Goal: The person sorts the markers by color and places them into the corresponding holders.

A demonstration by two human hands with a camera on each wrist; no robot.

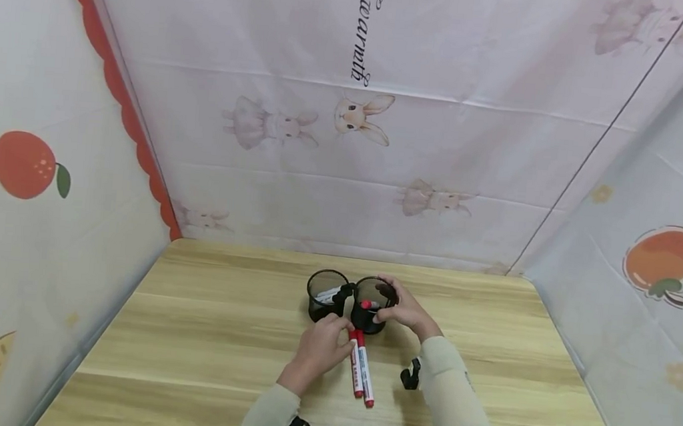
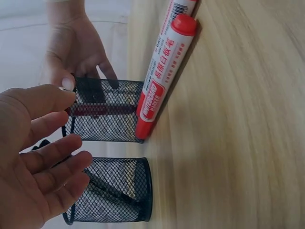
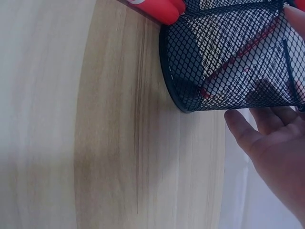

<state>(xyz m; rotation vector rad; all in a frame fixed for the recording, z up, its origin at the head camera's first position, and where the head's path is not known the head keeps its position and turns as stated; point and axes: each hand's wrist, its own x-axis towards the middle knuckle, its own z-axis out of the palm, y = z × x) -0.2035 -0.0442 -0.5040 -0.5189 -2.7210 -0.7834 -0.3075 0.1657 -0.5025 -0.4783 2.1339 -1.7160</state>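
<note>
Head view: right hand (image 1: 409, 310) grips right mesh cup (image 1: 368, 321), lower center of frame, red-ended marker (image 1: 367, 304) inside. Left hand (image 1: 321, 346) just left of two loose markers (image 1: 366, 371) on tabletop (image 1: 217, 337), lower center. Left wrist: left hand at left edge, fingers relaxed, holding nothing; loose markers top center. Right wrist: cup upper right, right hand around it.

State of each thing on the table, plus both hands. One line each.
Left pen cup: upright, markers inside.
Black-ended markers: leaning in the left pen cup, exact count unclear.
Right pen cup: upright, gripped.
Inner red marker: leaning inside the right pen cup.
Two loose red markers: capped, lying side by side.
Left hand: fingers loosely curved, holding nothing.
Right hand: gripping the right pen cup.
</note>
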